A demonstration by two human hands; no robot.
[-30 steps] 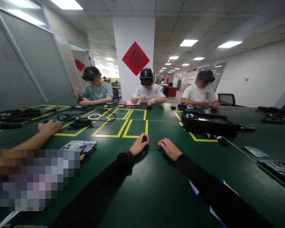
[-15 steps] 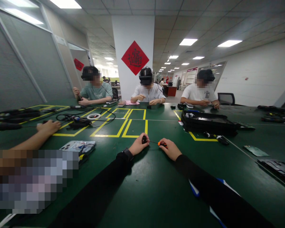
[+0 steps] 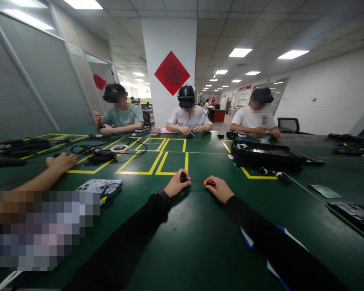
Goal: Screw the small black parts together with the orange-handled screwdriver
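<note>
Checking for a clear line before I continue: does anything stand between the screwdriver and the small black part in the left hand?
Nothing visible does. The right hand holds the screwdriver pointing toward the small black part in the left hand. Whether its tip touches the part is too small to tell.

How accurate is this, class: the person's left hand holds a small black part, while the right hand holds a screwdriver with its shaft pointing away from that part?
One detail is wrong: in the head view, the shaft of the screwdriver points toward the small black part, not away from it. The rest stands.
</note>
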